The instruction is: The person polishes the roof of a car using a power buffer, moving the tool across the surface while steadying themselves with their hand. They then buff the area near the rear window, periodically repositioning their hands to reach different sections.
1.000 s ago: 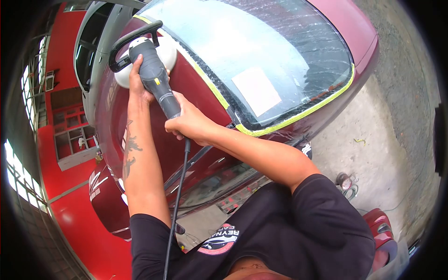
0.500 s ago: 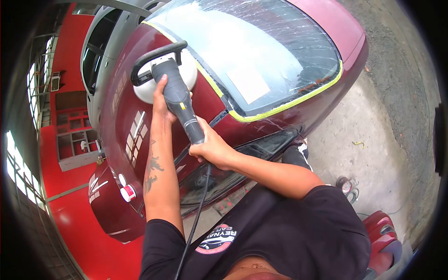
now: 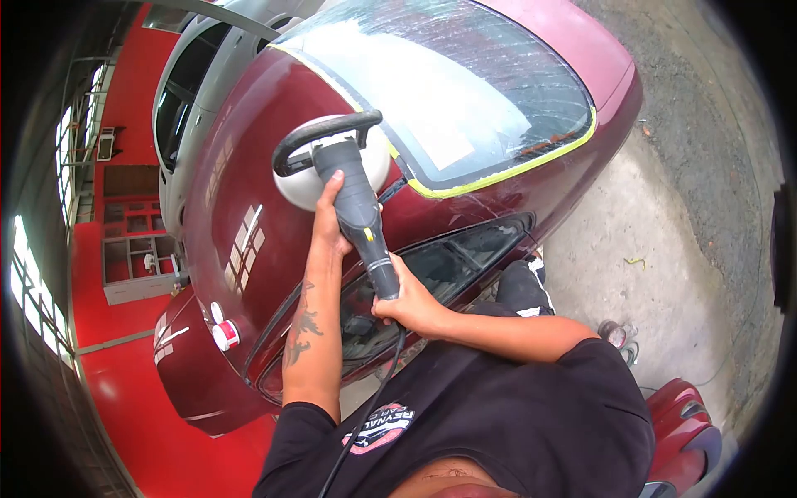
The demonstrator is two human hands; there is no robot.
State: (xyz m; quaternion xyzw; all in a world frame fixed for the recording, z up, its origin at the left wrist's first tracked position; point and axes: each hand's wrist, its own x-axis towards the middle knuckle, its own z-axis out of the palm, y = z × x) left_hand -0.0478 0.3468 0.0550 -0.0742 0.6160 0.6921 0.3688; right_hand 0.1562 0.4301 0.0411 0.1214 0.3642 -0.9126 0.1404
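A black car polisher (image 3: 355,192) with a D-shaped front handle lies over the maroon car roof (image 3: 249,141). Its round white pad (image 3: 297,191) is against the paint, close to the taped window edge. My left hand (image 3: 332,222) wraps the middle of the polisher's body, thumb along its top. Farther back, my right hand (image 3: 413,304) is closed around the rear grip, where a black cord (image 3: 374,402) trails down past my shirt. Yellow masking tape (image 3: 523,178) borders the car's wet-looking window glass (image 3: 465,91), on which a pale rectangle shows.
A side window (image 3: 465,257) of the car lies just beyond my right forearm. A silver car (image 3: 187,91) stands on the far side, near a red wall and grey shelving (image 3: 137,266). Maroon car parts (image 3: 681,432) rest on the concrete floor (image 3: 623,241) at right.
The polisher and both hands have shifted right and toward me across the roof, the pad now nearer the side window. Both hands keep their hold. The view has tilted slightly.
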